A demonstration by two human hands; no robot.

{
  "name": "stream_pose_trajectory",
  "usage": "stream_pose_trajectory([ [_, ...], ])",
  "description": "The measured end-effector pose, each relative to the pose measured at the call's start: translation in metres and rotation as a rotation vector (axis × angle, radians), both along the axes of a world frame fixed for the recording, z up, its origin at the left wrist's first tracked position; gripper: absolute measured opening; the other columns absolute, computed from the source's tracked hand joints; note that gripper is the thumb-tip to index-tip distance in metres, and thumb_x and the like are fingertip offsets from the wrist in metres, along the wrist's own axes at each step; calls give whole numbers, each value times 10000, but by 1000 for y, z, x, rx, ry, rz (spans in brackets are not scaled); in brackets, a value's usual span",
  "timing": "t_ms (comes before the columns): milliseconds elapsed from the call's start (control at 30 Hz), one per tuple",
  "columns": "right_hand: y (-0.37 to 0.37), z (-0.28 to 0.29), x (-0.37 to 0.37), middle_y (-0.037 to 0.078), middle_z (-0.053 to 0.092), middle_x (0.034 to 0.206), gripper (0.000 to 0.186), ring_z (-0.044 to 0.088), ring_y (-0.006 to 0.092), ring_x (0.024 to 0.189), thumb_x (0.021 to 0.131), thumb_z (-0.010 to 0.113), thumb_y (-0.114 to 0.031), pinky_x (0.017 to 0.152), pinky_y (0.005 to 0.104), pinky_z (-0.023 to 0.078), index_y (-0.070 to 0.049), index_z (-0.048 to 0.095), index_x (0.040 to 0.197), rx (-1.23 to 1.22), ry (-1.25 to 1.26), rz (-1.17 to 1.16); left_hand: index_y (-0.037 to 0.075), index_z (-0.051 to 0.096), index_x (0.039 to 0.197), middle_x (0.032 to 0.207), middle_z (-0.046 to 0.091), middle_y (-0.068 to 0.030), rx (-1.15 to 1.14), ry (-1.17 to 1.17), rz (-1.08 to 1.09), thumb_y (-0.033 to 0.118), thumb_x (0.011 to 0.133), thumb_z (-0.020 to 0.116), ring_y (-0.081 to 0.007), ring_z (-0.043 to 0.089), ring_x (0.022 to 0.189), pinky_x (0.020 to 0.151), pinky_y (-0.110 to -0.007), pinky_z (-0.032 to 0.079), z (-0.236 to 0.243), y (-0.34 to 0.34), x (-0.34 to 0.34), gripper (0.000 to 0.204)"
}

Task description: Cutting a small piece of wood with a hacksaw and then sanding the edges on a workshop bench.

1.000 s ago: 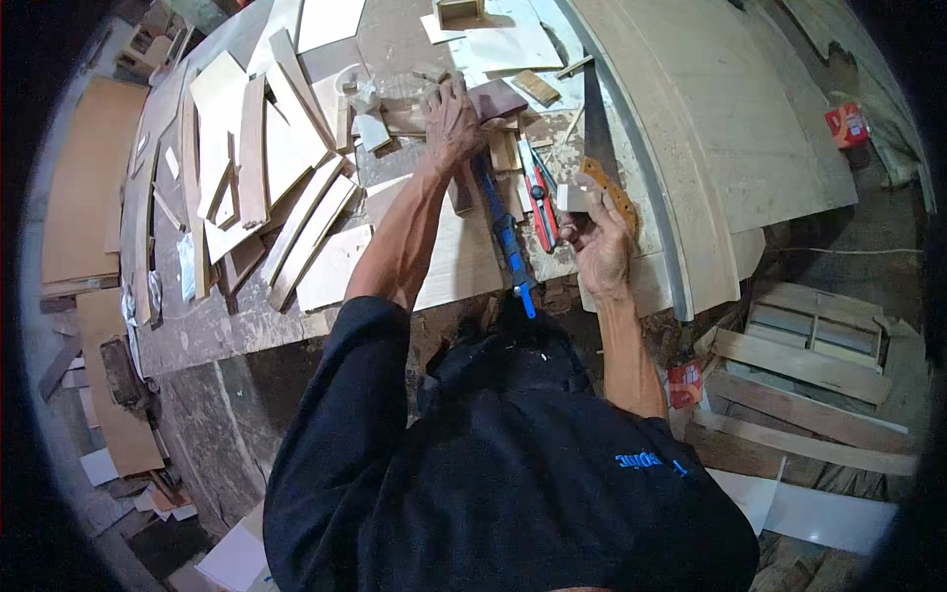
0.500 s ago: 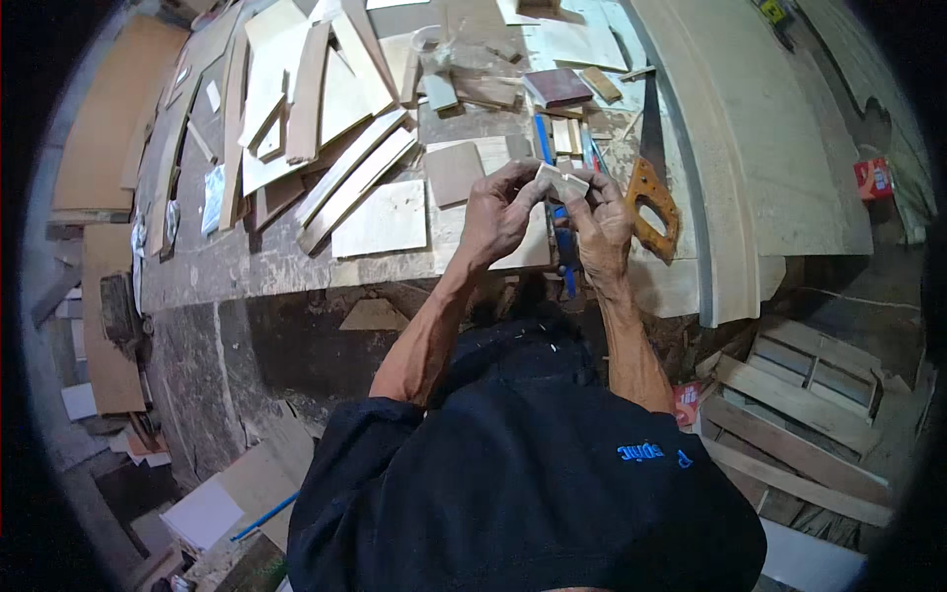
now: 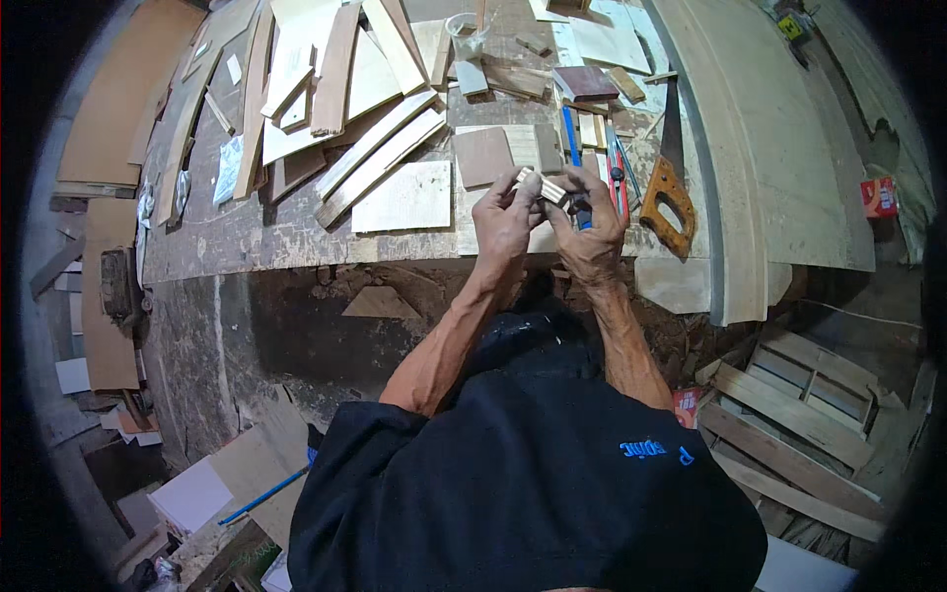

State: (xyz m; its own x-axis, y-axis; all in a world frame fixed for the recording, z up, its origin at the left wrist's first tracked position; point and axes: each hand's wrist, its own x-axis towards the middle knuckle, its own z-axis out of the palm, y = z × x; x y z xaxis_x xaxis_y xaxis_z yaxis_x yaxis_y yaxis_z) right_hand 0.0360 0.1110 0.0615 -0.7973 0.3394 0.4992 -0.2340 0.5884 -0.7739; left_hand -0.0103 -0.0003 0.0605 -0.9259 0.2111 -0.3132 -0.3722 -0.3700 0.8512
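A small pale piece of wood (image 3: 548,189) with a notched or grooved edge is held between both hands above the front of the workbench. My left hand (image 3: 505,227) pinches its left end between thumb and fingers. The thumb and fingertips of my right hand (image 3: 592,235) close on its right end. Just past the right hand lie a red-handled tool (image 3: 619,176) and a blue strip (image 3: 570,136). To the right is a handsaw (image 3: 661,183) with a wooden handle. Flat brownish wood squares (image 3: 482,158) lie beyond the left hand.
Boards and strips (image 3: 337,74) are piled on the bench (image 3: 286,247) at the left. A pale square panel (image 3: 402,197) lies near the front edge. Long boards (image 3: 779,148) run along the right side. A slatted wooden frame (image 3: 799,395) sits lower right.
Both hands have turned the small wood piece, so its grooved edge shows more. The hands have come slightly lower in the view. The bench scene has shifted a little right and up.
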Motion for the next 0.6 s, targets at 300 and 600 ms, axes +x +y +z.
stream_pose_trajectory([
  [300,1,1,-1,98,678,1015,404,652,241,919,791,772,-59,725,335,531,-69,629,1169,-146,-152,7,37,615,1140,963,667,-46,387,-244,-79,292,1013,555,-142,654,915,793,-318,563,-9,-5,0,291],
  [600,16,0,-14,123,678,999,290,661,289,899,803,742,-49,738,373,538,-38,672,1084,142,-99,106,-37,627,1050,915,695,-108,-167,63,-45,264,993,594,-236,694,778,700,-349,563,-24,-11,-13,308],
])
